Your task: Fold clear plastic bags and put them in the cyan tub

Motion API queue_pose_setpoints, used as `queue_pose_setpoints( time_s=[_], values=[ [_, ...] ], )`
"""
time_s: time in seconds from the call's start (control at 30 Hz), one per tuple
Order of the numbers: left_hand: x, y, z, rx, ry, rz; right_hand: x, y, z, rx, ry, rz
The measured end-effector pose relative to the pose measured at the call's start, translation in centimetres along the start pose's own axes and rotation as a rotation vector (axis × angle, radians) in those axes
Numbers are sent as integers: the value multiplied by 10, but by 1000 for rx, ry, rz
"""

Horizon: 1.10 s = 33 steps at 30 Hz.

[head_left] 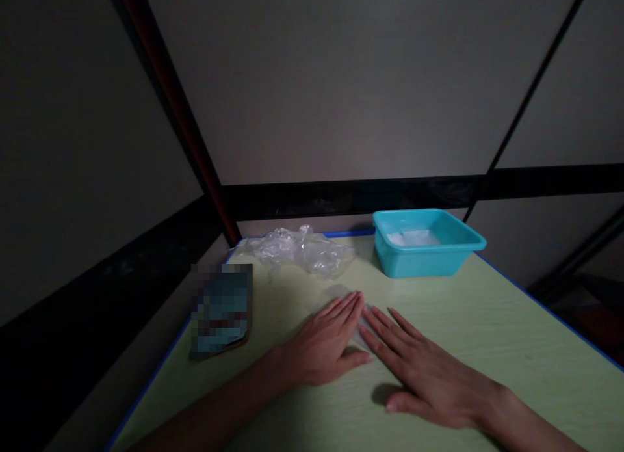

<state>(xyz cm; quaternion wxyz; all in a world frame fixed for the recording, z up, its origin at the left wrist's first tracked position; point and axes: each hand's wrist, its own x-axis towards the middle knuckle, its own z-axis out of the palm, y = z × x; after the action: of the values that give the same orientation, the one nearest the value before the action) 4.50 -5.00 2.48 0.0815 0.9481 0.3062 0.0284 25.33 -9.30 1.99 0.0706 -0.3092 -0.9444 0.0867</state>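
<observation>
My left hand (327,345) lies flat with fingers stretched out over a thin, see-through sheet (340,290), perhaps a small plastic bag. Most of that sheet is hidden under the fingers. To its right, my right hand (422,367) is spread palm down, its fingertips at the sheet's right edge and its thumb held apart. The fingertips of both hands nearly meet. Neither hand grips anything.
Crumpled clear plastic bags (305,250) lie at the back of the pale green table (492,335). A turquoise basin (424,260) with white pieces (414,238) inside stands back right. At left lies a pixelated flat, dark-edged object (224,312). Panelled walls (351,94) border the table behind and left.
</observation>
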Motion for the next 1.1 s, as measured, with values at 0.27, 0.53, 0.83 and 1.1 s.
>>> queue_pose_setpoints(
  time_s=[0.27, 0.53, 0.83, 1.1],
  values=[
    [0, -2, 0, 13, 17, 0, -1, 1, 4, -6, 15, 8],
    [-1, -16, 4, 62, 47, -40, -1, 2, 4, -8, 10, 11],
    [-2, -23, 9, 90, 85, -104, -2, 1, 4, -3, 20, 24],
    [-3, -31, 8, 110, 101, -163, 0, 0, 2, 13, -21, 37]
  ],
)
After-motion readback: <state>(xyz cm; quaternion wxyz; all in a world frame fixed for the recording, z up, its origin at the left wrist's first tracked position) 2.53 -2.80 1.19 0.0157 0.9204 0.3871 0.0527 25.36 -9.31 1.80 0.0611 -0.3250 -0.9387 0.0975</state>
